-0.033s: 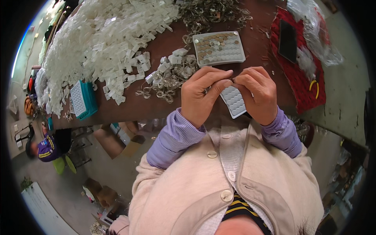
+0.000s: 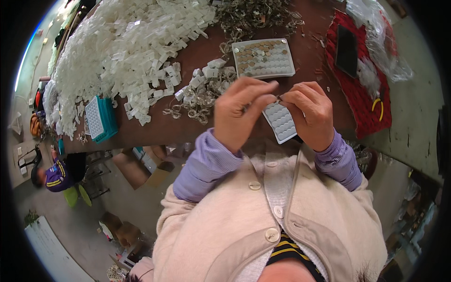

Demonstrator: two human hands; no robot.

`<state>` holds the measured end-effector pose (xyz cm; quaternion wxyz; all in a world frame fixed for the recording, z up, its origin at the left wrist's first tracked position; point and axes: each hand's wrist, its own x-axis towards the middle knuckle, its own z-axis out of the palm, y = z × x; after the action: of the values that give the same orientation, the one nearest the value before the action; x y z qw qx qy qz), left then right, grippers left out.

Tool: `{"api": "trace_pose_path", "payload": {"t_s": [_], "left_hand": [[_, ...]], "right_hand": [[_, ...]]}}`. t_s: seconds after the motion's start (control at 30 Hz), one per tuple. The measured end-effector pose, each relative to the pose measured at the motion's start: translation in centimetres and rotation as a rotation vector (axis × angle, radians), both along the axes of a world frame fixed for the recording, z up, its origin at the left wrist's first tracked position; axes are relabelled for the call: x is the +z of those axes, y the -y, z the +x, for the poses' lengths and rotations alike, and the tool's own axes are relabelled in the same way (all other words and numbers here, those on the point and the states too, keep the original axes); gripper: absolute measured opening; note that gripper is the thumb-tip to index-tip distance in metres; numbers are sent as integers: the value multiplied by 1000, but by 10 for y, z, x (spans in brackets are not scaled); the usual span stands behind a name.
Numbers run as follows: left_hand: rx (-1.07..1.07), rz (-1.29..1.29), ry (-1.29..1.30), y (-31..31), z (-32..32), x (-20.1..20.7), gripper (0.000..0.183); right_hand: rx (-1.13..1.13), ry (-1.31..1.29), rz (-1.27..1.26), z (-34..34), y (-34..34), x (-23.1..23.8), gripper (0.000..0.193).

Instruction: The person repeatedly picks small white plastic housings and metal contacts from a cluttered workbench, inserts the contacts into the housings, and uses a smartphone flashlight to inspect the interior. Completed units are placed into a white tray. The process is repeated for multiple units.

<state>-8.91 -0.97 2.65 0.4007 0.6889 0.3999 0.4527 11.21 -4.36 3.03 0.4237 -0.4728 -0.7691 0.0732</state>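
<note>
My right hand pinches a tiny dark piece between thumb and forefinger, too small to make out its kind. Close by on the left, my left hand is slightly blurred; thumb and forefinger stand apart with nothing visible between them, and its other fingers are partly hidden. Just below the fingertips lies a narrow white tray with rows of round hollows, partly covered by my right hand. Beyond both hands sits a larger white tray with rows of small round brownish discs in part of its hollows.
Left stand a heap of white plastic pieces and a teal box with a white tray. Coiled cords lie nearer; a tangled pile lies farther back. Right, a red cloth bears a phone and yellow-handled pliers.
My left hand has drawn slightly left, and its thumb and forefinger have parted more. My right hand keeps its pinch in nearly the same spot.
</note>
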Motion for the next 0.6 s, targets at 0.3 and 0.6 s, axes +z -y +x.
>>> {"api": "trace_pose_path", "payload": {"t_s": [0.3,0.6], "left_hand": [[593,2,-1180,-76,-132,-19,36],[319,-271,82,-39,-100,5,17]], "right_hand": [[71,-198,-229,39,8,-21,15],[236,-607,-288,-19,-8,6,5]]}}
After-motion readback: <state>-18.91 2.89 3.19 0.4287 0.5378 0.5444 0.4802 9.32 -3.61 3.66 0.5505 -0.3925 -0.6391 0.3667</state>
